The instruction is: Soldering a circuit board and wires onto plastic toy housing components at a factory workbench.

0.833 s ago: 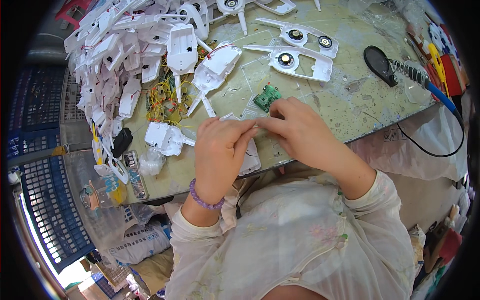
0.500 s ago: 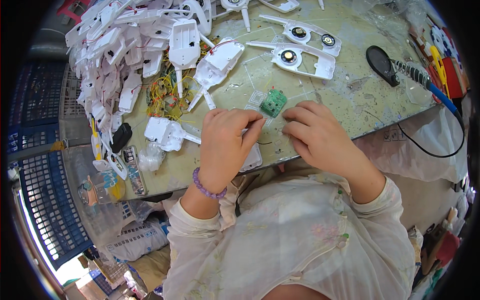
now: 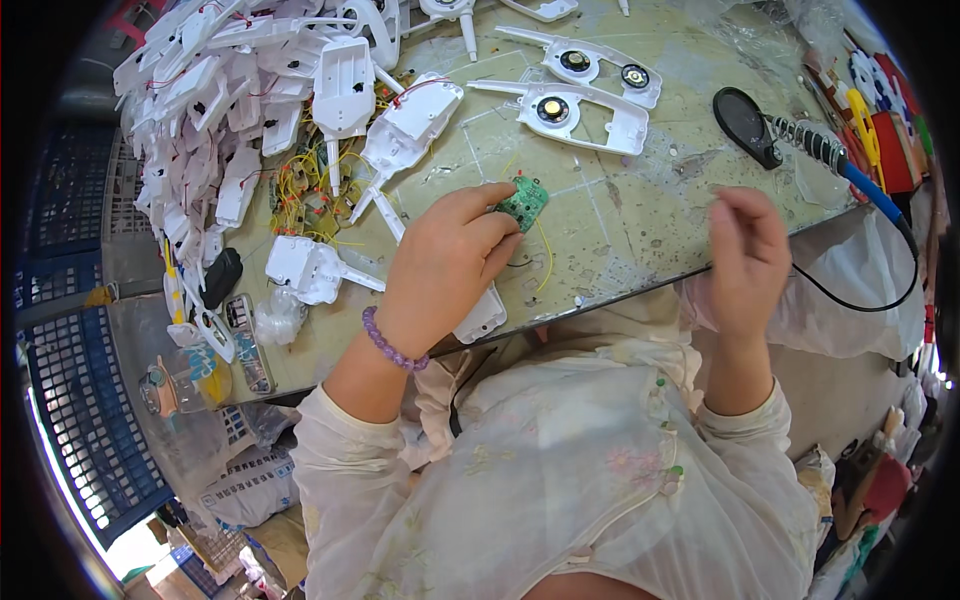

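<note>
My left hand (image 3: 445,250), with a purple bead bracelet above the wrist, has its fingers closed at the left edge of a small green circuit board (image 3: 527,204). The board lies on the table, a thin yellow wire (image 3: 546,258) trailing from it toward the near edge. Partly under my left hand is a white plastic housing (image 3: 482,318). My right hand (image 3: 748,250) is raised past the table's front edge, fingers loosely curled and slightly blurred, with nothing visible in them. It is nearest to a blue-handled soldering iron (image 3: 866,187) in a coiled spring holder (image 3: 808,140).
A big heap of white plastic housings (image 3: 215,110) fills the back left, beside tangled yellow-wired boards (image 3: 312,195). White housings with round speakers (image 3: 585,115) lie at the back. A black cable (image 3: 880,307) loops past the right table edge. Blue crates (image 3: 95,400) stand at left.
My right hand has moved away from the circuit board, to the right. My left hand has reached onto the board's edge. The view has shifted slightly.
</note>
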`<state>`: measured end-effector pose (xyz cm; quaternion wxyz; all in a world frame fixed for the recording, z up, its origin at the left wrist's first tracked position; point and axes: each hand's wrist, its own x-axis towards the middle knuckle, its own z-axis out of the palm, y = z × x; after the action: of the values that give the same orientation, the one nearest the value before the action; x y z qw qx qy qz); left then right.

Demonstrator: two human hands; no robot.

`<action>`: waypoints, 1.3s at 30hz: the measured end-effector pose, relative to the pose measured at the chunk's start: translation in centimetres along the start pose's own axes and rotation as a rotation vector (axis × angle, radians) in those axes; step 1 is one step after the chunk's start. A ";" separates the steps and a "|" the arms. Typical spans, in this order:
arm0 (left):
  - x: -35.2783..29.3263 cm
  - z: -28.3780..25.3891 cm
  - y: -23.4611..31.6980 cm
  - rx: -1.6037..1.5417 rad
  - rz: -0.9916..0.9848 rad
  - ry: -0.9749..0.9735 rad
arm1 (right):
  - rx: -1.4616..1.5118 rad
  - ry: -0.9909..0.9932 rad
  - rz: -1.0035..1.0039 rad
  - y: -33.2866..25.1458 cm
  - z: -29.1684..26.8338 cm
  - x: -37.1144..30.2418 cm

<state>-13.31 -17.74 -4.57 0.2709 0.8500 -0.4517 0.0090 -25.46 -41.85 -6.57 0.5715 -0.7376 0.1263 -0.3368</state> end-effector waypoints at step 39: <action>1.0 0.5 -2.2 -0.208 0.095 -0.026 | -0.294 0.446 -0.082 0.6 -8.9 7.7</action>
<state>-11.15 -17.82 -5.73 0.3512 0.7949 -0.4935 -0.0362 -25.30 -53.20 -3.37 0.4022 -0.7246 0.2666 -0.4921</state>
